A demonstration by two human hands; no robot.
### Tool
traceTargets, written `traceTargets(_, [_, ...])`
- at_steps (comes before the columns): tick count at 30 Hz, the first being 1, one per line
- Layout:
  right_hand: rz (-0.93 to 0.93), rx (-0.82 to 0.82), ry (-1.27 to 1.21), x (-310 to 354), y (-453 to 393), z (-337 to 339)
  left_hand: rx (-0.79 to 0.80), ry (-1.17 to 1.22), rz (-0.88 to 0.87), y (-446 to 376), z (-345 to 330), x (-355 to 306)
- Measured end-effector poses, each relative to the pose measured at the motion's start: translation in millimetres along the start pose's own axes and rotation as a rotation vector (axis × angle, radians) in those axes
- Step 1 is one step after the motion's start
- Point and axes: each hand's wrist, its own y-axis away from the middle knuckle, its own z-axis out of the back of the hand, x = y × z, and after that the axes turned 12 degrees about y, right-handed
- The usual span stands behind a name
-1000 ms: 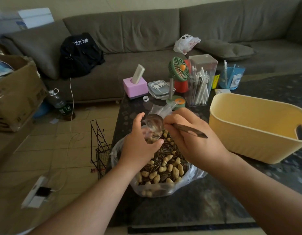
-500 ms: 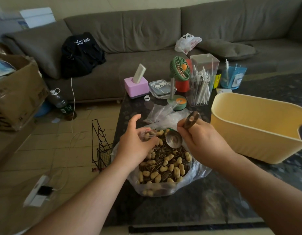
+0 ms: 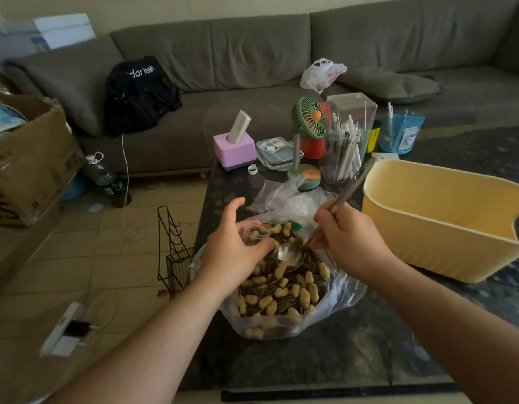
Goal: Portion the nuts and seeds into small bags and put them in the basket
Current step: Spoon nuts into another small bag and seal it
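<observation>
Right hand point(image 3: 350, 243) grips the spoon point(image 3: 287, 255), dipped in the nuts point(image 3: 281, 287) on the bench point(image 3: 354, 345). Left hand point(image 3: 235, 252) holds a small bag point(image 3: 254, 233), partly filled. The basket point(image 3: 445, 223) looks empty: early days.

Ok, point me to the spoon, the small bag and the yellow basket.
spoon point(image 3: 286, 255): head view, on its bowl.
small bag point(image 3: 254, 233): head view, on its clear mouth.
yellow basket point(image 3: 445, 243): head view, on its front wall.
</observation>
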Motion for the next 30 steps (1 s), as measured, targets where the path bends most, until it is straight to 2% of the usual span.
traceTargets(4, [0.004, -0.063, 0.007, 3, -1, 6, 0.007, -0.012, -0.007, 0, 0, 0])
traceTargets(10, [-0.052, -0.16, -0.141, 9, -6, 23, 0.018, -0.014, -0.015, 0, 0, 3])
traceTargets(13, [0.003, -0.198, -0.146, 16, -3, 30, 0.026, -0.015, -0.026, 1, -2, 4])
traceTargets(15, [0.127, -0.245, -0.036, 21, 1, 31, 0.035, -0.009, -0.025, 1, -3, 3])
traceTargets(20, [0.597, -0.355, 0.223, 26, 10, 20, 0.061, 0.01, -0.018, 2, -5, -1])
traceTargets(23, [0.729, -0.369, 0.268, 24, 13, 7, 0.056, 0.036, -0.01, 3, -5, -1])
traceTargets(25, [0.73, -0.394, 0.243, 21, 13, 4, 0.049, 0.026, -0.016, 3, -5, -2])
traceTargets(30, [0.541, -0.41, 0.115, 12, 6, 13, 0.049, 0.006, -0.012, 4, 2, -3])
